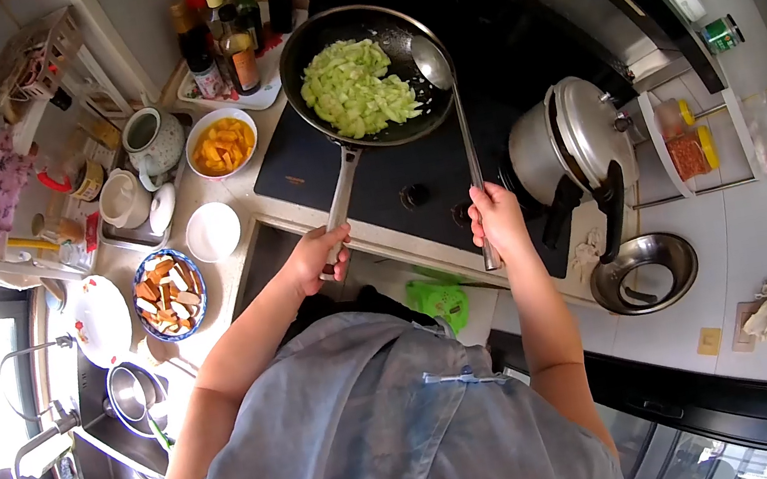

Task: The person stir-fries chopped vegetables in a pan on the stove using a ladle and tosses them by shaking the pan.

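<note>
- The left hand [321,258] is closing its fingers around the pan handle [345,187], gripping it near its end, at 7 o'clock from the pan [390,25].
- The right hand [499,218] is closing around the ladle [467,139], gripping the lower part of its long shaft, at 5 o'clock from the pan.
- The pan is sitting over the black stove [412,169], its handle pointing to 7 o'clock.
- Chopped pale green vegetable pieces [353,87] are lying heaped in the pan, mostly from its centre toward 9 o'clock.
- The ladle's round head is resting inside the pan at 3 o'clock, just beside the pieces.
- A bowl [235,171] holding orange-yellow chunks [224,146] is standing on the bench [244,194] at 8 o'clock from the pan.
- A small white bowl [213,232] and a blue-rimmed dish [199,270] of brown and white slices [171,293] are standing farther out, also toward 8 o'clock.
- Sauce bottles [240,60] are standing upright on a tray [263,97] at 10 o'clock.
- A metal pressure cooker [536,148] is standing at 4 o'clock, near a steel bowl [655,255].
</note>
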A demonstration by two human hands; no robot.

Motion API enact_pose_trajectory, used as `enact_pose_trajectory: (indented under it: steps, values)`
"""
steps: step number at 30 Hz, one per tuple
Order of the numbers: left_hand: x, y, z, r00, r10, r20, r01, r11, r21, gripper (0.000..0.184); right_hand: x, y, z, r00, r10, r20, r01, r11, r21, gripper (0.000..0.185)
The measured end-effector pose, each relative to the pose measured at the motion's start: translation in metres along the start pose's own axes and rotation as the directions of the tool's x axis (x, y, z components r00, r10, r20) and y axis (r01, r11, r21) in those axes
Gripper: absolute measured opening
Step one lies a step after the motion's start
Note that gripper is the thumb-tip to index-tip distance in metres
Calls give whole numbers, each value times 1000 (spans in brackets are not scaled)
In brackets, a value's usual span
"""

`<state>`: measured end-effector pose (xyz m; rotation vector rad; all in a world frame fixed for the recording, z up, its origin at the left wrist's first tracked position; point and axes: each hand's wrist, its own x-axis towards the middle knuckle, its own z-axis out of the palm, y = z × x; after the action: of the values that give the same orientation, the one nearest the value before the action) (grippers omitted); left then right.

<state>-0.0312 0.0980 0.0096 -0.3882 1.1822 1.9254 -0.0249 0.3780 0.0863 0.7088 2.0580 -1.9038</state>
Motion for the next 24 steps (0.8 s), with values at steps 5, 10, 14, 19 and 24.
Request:
enact_pose_trajectory:
  steps: [5,10,14,19,24]
  values:
    - [-2,3,3,1000,-10,-4,10,1000,4,28,-20,3,14,981,134,142,-165,959,230,17]
    - [-3,4,2,1000,0,5,0,1000,11,28,-40,-11,16,917,129,378,-274,892,360,21]
    - [0,0,1,1000,9,13,-10,1000,17,27,-28,-17,18,982,24,189,-66,973,219,22]
    - [-1,1,1,1000,8,-5,-8,1000,24,27,33,-7,24,999,-23,42,15,983,184,19]
    - [-2,2,3,1000,8,-13,-8,1000,15,28,80,-8,37,980,-8,201,-70,924,376,16]
